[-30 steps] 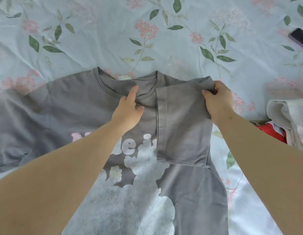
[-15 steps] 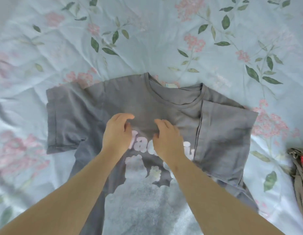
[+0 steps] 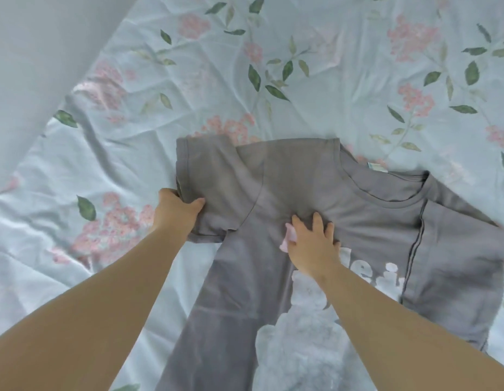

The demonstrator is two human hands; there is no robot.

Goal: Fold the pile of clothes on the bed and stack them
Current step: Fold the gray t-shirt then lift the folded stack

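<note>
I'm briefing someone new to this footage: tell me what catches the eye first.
A grey T-shirt with a pale print lies spread mid-frame on the floral bedsheet. The left hand grips its unfolded sleeve at the left, and the right hand presses on the chest.

- The left hand (image 3: 174, 211) is bare, as is the left forearm (image 3: 104, 300) up to the frame edge.
- The right hand (image 3: 311, 244) and right forearm (image 3: 400, 334) are equally bare, uncovered by any cloth.

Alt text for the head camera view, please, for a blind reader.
A person folds a grey printed T-shirt on a floral bedsheet: the left hand grips one sleeve, the right hand presses its chest. The other sleeve is folded in.
</note>
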